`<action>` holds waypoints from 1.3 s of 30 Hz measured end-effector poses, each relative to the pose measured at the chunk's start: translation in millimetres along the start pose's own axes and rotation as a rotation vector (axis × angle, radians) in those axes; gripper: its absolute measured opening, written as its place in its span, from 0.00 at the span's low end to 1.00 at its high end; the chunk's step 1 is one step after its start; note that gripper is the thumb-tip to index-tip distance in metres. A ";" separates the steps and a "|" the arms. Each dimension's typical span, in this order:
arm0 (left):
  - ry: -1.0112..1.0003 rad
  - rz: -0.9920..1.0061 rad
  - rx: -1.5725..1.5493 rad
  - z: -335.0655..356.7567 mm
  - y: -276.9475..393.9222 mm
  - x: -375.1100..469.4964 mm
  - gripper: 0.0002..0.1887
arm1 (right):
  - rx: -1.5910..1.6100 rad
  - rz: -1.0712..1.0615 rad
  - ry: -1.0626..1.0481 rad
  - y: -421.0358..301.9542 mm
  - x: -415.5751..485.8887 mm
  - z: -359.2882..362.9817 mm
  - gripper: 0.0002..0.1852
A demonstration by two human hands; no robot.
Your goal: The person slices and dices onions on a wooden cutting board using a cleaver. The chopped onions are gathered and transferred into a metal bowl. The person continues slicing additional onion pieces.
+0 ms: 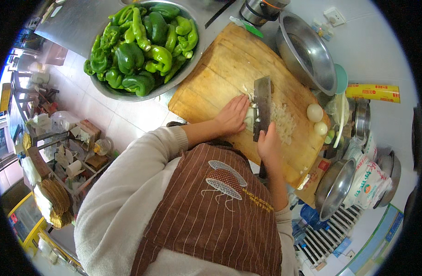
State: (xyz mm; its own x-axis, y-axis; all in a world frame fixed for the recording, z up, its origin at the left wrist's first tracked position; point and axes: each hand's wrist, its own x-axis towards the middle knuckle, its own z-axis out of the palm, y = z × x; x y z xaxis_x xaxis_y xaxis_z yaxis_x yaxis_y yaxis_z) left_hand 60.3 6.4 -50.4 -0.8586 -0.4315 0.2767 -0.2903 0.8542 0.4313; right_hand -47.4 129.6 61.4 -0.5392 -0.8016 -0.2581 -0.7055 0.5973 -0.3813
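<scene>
My right hand (270, 141) grips the handle of a Chinese cleaver (262, 103), whose broad, dark blade stands on the wooden cutting board (231, 72). Right beside the blade, my left hand (233, 114) holds down a pale cut onion (249, 119), fingers together and stretched toward the far side. Part of that onion is hidden by the hand and the blade. Chopped onion (282, 120) lies spread to the right of the cleaver, and small white bits cling to the steel. Two peeled whole onions (315, 113) rest near the board's right edge.
A large steel bowl heaped with green peppers (129, 57) stands left of the board. Beyond its right side are a deep steel basin (306, 55), a yellow roll (373, 93), a white-handled utensil (340, 124) and another steel bowl (335, 189). A cluttered shelf (76, 162) stands at left.
</scene>
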 end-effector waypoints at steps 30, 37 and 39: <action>0.199 -0.069 -0.392 5.8 0.5 -3.6 0.15 | -0.122 -0.038 -0.153 13.0 -10.4 -6.1 0.15; 0.256 -0.071 -0.365 4.5 5.3 -9.4 0.14 | -0.138 -0.017 -0.224 18.6 -9.0 -14.2 0.14; 0.242 -0.084 -0.364 2.0 5.9 -9.7 0.14 | -0.051 -0.060 -0.143 17.1 -9.8 -16.7 0.14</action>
State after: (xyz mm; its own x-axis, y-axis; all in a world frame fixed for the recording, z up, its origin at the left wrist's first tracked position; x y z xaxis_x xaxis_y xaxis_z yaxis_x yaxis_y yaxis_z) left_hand 66.1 16.3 -52.3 -0.7019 -0.5878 0.4022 -0.1501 0.6741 0.7232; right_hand -61.8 148.0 72.2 -0.4265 -0.8292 -0.3613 -0.7590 0.5454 -0.3556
